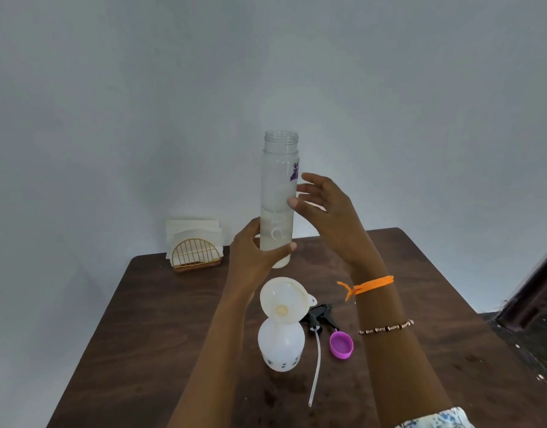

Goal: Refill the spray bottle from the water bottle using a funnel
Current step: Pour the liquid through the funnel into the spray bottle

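Water bottle (278, 193) first: we held it up in the air, standing straight, above the tabletop (161, 319). Its top was open with no lid on. Some water sat in the lower part. Our left hand (253, 251) was wrapped around the bottom of the water bottle, with the thumb across the front. Our right hand (321, 202) was beside the middle of it, fingers spread and loose, holding nothing. We could not tell if the fingertips touched it.

Below our hands stood the white spray bottle (281, 347) on the tabletop. A white funnel (284, 299) sat in its neck, leaning a little. Just to the right lay the black spray head (320, 316) with its long thin tube (316, 369) pointing toward us. Near that lay a purple cap (341, 344), open side up.

We had an orange band (371, 284) and a bead bracelet (386, 327) on our right arm. Far back in the left corner stood a gold wire napkin holder (195, 248) with white napkins, against the pale wall (142, 103).
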The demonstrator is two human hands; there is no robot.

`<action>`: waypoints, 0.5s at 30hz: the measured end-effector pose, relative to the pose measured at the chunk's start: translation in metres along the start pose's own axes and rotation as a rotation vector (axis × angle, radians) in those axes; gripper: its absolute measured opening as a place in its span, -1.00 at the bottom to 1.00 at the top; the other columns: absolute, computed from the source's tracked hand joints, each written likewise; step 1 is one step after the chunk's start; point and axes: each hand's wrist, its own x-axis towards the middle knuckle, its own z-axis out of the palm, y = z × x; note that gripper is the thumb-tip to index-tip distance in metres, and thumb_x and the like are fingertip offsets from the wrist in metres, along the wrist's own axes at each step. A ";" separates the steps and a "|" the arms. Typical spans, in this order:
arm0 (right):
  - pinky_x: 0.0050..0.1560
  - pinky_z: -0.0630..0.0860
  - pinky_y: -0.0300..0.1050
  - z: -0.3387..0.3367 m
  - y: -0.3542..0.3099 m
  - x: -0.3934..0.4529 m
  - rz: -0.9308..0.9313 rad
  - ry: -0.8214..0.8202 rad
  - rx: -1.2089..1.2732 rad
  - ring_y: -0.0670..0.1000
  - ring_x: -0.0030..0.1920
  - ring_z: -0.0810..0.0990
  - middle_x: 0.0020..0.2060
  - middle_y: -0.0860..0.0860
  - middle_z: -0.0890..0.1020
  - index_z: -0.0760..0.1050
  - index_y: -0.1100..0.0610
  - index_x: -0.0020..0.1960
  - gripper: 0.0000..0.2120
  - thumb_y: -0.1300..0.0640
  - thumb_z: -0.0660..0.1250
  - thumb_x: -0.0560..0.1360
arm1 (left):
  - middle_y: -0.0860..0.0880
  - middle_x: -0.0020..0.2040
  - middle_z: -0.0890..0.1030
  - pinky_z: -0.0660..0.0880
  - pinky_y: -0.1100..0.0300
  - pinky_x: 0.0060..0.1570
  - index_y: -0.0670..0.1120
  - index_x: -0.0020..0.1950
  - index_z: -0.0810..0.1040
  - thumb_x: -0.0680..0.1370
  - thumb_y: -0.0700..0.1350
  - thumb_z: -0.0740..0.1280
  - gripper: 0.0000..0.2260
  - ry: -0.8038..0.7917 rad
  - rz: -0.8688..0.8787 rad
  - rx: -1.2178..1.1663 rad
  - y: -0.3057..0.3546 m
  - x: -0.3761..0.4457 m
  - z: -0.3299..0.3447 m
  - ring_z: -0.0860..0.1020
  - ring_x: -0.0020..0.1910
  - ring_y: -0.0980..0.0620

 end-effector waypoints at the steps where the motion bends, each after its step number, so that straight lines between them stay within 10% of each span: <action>1: 0.20 0.47 -0.16 0.004 -0.002 0.004 -0.005 -0.007 -0.001 -0.08 0.16 0.54 0.15 -0.01 0.56 0.37 0.10 0.31 -0.49 0.08 0.44 0.41 | 0.06 0.09 0.62 0.55 0.21 -0.02 0.04 0.20 0.49 0.29 -0.01 0.56 -0.48 -0.007 0.008 -0.008 0.000 0.000 -0.001 0.58 0.05 0.10; 5: 0.19 0.51 -0.01 0.019 -0.008 0.012 -0.029 0.015 -0.013 -0.07 0.10 0.57 0.09 -0.04 0.59 0.41 0.10 0.23 -0.50 0.08 0.49 0.35 | 0.12 0.03 0.63 0.50 0.38 -0.17 0.06 0.15 0.52 0.31 -0.03 0.56 -0.54 -0.033 0.039 -0.004 0.003 -0.001 0.000 0.58 0.02 0.14; 11: -0.19 0.46 -0.47 0.029 -0.013 0.010 -0.054 0.150 -0.063 -0.21 -0.11 0.55 -0.09 -0.15 0.57 0.41 0.08 0.14 -0.53 0.05 0.51 0.32 | 0.14 0.01 0.63 0.50 0.35 -0.10 0.05 0.14 0.52 0.32 -0.07 0.55 -0.56 -0.047 0.073 0.013 0.004 0.001 0.003 0.58 0.02 0.14; 15: -0.11 0.53 -0.34 0.027 -0.011 0.008 -0.064 0.199 -0.047 -0.19 -0.09 0.58 -0.09 -0.15 0.60 0.45 0.05 0.11 -0.57 0.06 0.52 0.30 | 0.11 0.04 0.63 0.52 0.28 -0.03 0.04 0.17 0.52 0.32 -0.07 0.54 -0.55 -0.071 0.092 0.015 0.001 0.001 0.006 0.58 0.04 0.12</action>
